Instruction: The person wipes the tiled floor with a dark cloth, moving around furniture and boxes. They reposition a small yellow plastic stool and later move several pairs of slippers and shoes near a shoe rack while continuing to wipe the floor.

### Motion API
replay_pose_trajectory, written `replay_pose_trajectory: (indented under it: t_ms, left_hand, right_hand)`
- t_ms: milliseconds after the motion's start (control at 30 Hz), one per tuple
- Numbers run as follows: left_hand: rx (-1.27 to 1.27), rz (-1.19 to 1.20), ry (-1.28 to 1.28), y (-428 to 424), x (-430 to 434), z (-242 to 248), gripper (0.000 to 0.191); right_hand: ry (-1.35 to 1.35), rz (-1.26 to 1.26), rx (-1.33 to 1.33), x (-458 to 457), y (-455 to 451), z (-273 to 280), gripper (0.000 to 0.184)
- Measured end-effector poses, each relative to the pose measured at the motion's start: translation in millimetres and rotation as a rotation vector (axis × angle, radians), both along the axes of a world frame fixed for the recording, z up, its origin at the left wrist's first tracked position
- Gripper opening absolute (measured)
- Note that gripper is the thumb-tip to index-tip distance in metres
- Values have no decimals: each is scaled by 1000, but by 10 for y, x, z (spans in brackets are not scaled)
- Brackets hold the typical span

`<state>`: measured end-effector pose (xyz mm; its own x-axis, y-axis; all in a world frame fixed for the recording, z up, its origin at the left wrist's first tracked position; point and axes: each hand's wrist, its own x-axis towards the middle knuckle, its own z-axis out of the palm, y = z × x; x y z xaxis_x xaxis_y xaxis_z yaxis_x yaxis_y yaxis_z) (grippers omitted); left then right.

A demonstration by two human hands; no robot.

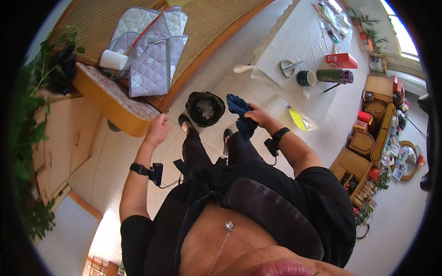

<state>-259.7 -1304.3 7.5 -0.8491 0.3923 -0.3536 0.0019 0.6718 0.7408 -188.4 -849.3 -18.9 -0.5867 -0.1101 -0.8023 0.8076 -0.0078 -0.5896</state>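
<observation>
My right hand (257, 115) grips a crumpled dark blue cloth (246, 126), which hangs down above the floor. To its left, near my feet, stands a round bin lined with a black plastic bag (193, 115); clear crumpled plastic (206, 109) lies inside. Loosely curled, my left hand (159, 130) is near the rounded wooden end of an upholstered armrest (133, 122). No object shows in that hand, and its fingers are too unclear to tell how far they close.
Grey quilted fabric (152, 58) and a white cylinder (114, 59) rest on the woven-topped seat (207, 20). On the covered table (272, 55) are scissors (290, 68), a mug (306, 78), a green thermos (334, 76) and a red box (341, 61). A yellow sheet (297, 119) hangs at its edge.
</observation>
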Motion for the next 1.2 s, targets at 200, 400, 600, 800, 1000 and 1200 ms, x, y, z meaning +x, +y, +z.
replay_pose_trajectory:
  t_ms: [200,400,600,800,1000,1200]
  left_hand:
    - [18,-122,109,307,-1465,-396,32]
    - [-88,-207,395,732,-2432,-1177,48]
    - [-330,-405,252,1093,-2647,-2087,93]
    - [-487,-430,227,1247,-2536,-2549,111]
    - [-443,-447,313,1125,-2539,-2875,117]
    - [-439,-459,441,1002,-2446,-3110,118]
  right_hand:
    - [-90,-249,-43,-831,-464,-458,53]
    - [-125,-360,114,-1621,-503,-1665,51]
    - [-104,-574,223,-2172,-243,-3006,54]
    - [55,-690,587,-2852,105,-4038,48]
    - [210,-778,1132,-2962,791,-5131,56]
    - [-237,-537,850,-2361,1363,-6014,62]
